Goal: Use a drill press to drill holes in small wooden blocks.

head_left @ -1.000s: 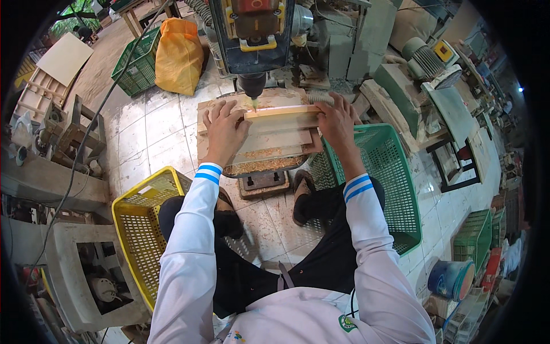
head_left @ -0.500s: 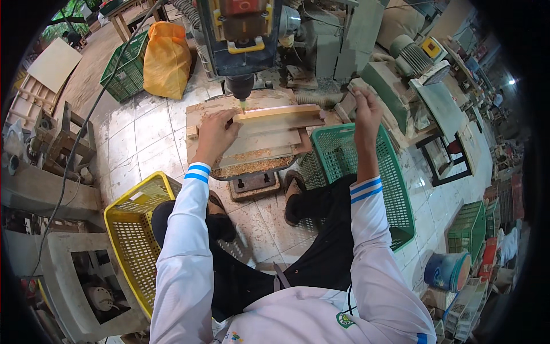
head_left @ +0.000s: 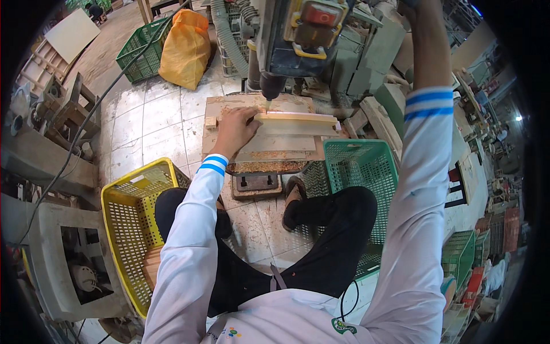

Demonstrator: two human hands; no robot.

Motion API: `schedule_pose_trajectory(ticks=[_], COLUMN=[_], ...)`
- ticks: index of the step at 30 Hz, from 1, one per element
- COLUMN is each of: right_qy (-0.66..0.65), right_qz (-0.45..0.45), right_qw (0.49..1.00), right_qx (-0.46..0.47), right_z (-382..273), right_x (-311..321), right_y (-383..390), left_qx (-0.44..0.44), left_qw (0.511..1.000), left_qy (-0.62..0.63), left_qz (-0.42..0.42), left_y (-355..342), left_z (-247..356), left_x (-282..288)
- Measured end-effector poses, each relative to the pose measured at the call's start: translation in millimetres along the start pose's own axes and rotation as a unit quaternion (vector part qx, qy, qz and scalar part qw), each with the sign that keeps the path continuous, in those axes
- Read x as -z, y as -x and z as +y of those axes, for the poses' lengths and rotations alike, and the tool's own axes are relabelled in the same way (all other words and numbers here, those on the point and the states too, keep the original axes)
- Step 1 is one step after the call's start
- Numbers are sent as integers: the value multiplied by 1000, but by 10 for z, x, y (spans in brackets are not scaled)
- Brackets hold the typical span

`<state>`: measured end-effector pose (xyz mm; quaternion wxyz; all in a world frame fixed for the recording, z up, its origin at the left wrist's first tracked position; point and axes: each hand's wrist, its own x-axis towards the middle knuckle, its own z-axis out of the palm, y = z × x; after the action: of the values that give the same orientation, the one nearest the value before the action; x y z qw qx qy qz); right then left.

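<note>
My left hand (head_left: 238, 129) grips a pale wooden strip (head_left: 295, 118) by its left part, fingers curled over it. The strip lies across a layered wooden board (head_left: 283, 147) on the drill press table, scattered with sawdust. Just over the strip hangs the chuck with a bit (head_left: 271, 85), below the drill press head (head_left: 303, 40) with its red switch. My right hand (head_left: 413, 12) is raised to the top right edge beside the machine, mostly cut off, closed around something dark that I cannot make out. My knees are on either side of the machine's base (head_left: 256, 186).
A yellow crate (head_left: 117, 223) with wood pieces stands at my left, a green crate (head_left: 360, 152) at my right. Behind are an orange sack (head_left: 180, 54), another green crate (head_left: 137, 57) and a hanging cable. Dusty machinery and timber (head_left: 375, 123) crowd both sides.
My right hand has let go of the strip and risen to the top right edge. My left hand stays on the strip. The view has shifted, and wood pieces now show in the yellow crate.
</note>
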<state>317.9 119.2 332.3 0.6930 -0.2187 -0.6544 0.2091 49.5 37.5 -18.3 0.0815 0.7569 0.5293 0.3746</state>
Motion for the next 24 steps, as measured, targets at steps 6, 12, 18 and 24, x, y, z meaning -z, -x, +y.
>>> schedule_pose_trajectory(ticks=[6, 12, 18, 24], right_qy=[8, 35, 77, 176], right_qz=[-20, -30, -53, -7], right_qw=[1000, 998, 993, 983], right_qx=[17, 37, 71, 57], right_z=[20, 88, 82, -145], right_x=[-27, 148, 320, 164], right_y=[-214, -230, -219, -22], left_qx=[19, 10, 13, 12], left_qw=[1000, 1000, 1000, 1000], left_qy=[-1, 4, -3, -8], left_qz=[-9, 9, 12, 6], left_y=[0, 10, 19, 10], left_z=[-52, -59, -37, -22], left_x=[-44, -68, -65, -51])
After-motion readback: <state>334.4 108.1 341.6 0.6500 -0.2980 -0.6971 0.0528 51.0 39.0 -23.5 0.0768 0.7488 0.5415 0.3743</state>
